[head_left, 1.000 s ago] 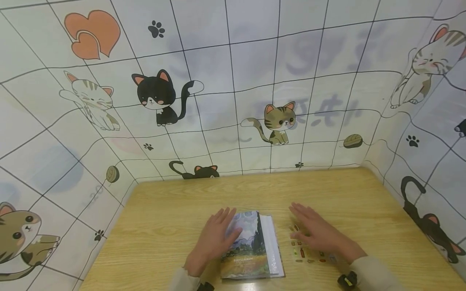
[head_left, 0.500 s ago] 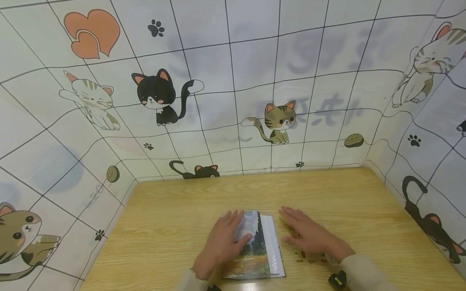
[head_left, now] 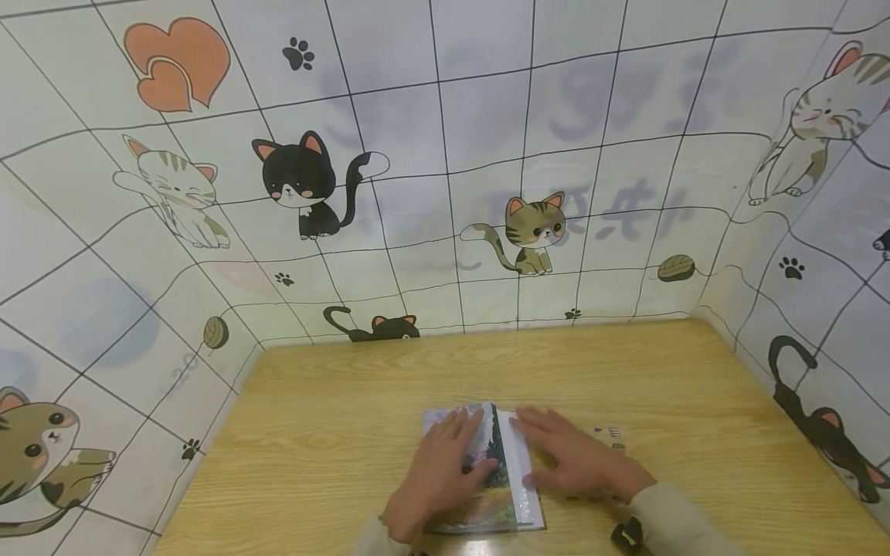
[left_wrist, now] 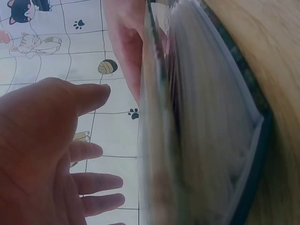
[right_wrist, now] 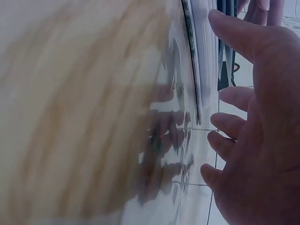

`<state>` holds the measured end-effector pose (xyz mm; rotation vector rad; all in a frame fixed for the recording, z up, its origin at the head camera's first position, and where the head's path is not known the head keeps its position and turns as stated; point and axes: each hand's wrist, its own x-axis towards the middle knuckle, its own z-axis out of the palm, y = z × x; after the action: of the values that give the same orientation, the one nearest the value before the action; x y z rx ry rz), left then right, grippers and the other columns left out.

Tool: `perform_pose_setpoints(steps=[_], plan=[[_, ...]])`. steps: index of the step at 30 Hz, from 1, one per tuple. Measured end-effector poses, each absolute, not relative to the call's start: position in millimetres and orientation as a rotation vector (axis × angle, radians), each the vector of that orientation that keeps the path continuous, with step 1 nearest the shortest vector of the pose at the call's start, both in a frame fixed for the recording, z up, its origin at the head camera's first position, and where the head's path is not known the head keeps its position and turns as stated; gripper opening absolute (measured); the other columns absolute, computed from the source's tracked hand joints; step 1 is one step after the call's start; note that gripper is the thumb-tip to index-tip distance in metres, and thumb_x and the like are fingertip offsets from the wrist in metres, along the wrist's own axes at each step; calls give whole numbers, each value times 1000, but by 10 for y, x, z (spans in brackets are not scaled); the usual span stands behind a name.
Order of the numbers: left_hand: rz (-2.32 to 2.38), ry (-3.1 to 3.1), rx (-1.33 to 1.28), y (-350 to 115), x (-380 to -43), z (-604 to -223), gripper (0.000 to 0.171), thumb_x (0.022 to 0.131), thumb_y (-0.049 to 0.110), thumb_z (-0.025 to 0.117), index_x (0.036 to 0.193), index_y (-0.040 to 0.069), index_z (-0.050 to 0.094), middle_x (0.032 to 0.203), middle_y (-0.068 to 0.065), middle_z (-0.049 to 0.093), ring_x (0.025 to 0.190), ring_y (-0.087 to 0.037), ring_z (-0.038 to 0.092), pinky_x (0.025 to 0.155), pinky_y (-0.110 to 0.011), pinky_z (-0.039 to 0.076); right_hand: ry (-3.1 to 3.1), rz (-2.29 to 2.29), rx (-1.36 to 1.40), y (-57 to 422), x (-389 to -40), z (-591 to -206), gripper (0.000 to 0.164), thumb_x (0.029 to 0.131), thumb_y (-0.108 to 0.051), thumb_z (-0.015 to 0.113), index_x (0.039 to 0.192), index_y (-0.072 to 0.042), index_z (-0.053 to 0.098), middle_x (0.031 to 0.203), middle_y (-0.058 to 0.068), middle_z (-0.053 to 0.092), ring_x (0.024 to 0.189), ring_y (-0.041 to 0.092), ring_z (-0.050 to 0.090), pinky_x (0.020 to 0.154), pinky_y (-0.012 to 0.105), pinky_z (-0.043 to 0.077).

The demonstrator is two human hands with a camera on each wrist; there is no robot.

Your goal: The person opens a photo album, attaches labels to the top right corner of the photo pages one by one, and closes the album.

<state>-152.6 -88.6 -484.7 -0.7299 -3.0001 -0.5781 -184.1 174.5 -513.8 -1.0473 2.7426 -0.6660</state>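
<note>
A photo album (head_left: 480,516) with a painted landscape cover lies on the wooden table, its white inner pages showing along the right side. Over the cover is my left hand (head_left: 441,475), fingers straight; the left wrist view shows a gap between this hand (left_wrist: 47,140) and the album (left_wrist: 201,122). My right hand (head_left: 573,459) hovers by the album's right edge with fingers loosely extended. Its thumb (right_wrist: 234,35) is close to the page edges in the right wrist view; contact is unclear. Beneath it, a clear sheet of small stickers (head_left: 615,434) is mostly hidden.
Bare wooden tabletop (head_left: 313,432) extends left of and behind the album. Walls of cat-patterned sheeting (head_left: 445,193) enclose the table at the back and both sides. A black wrist device (head_left: 628,534) sits on my right wrist.
Both hands have moved: the left slid right across the album cover, and the right came left from above the sticker sheet to the album's edge. The album has stayed in place.
</note>
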Motion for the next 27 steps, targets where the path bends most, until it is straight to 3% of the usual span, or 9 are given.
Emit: perform_pose_setpoints(steps=[9, 27], plan=[[-564, -3046, -735, -841, -1493, -4860, 75, 96, 56, 52, 158, 20, 27, 157, -16, 35, 145, -36, 32, 116, -55, 28, 2669, -610, -991, 1695, -1836, -5133, 80, 92, -56, 59, 155, -14, 34, 163, 10, 25, 149, 31, 25, 120, 57, 11], [-580, -3101, -737, -663, -1488, -4943, 76, 97, 53, 52, 158, 18, 25, 159, -19, 31, 147, -37, 28, 117, -56, 26, 2703, -466, -950, 1694, -1858, -5065, 83, 91, -61, 58, 151, -6, 39, 161, 13, 29, 148, 40, 24, 117, 65, 6]])
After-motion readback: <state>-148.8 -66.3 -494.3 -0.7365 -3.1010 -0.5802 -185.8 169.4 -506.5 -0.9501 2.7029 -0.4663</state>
